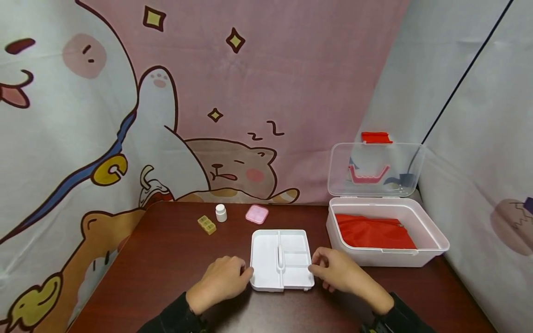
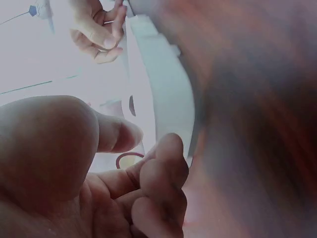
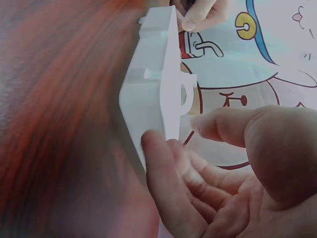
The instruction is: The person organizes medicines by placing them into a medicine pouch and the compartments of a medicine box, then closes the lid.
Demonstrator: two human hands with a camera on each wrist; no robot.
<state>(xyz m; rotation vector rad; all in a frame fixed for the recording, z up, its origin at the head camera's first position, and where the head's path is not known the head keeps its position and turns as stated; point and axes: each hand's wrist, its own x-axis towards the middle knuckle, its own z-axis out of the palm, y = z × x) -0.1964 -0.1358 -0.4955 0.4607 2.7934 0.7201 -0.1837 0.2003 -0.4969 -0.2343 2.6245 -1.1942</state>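
A white square compartment box (image 1: 265, 263) with a raised handle-like bar along its middle is between my two hands. My left hand (image 1: 225, 280) holds its left edge, with the thumb (image 2: 124, 136) at the top rim and bent fingers against the side wall. On the opposite edge my right hand (image 1: 339, 273) grips the box. In the right wrist view one fingertip (image 3: 150, 139) presses the side wall, and the thumb is over the top side. Whether the box's underside touches the table cannot be told.
Behind the box are a yellow-green small-celled case (image 1: 207, 225), a white bottle (image 1: 221, 213) and a pink case (image 1: 257, 214) on the brown table (image 1: 158, 273). To the right stands a white bin (image 1: 366, 256), its clear lid (image 1: 339, 171) raised, with red fabric (image 1: 370, 231) inside.
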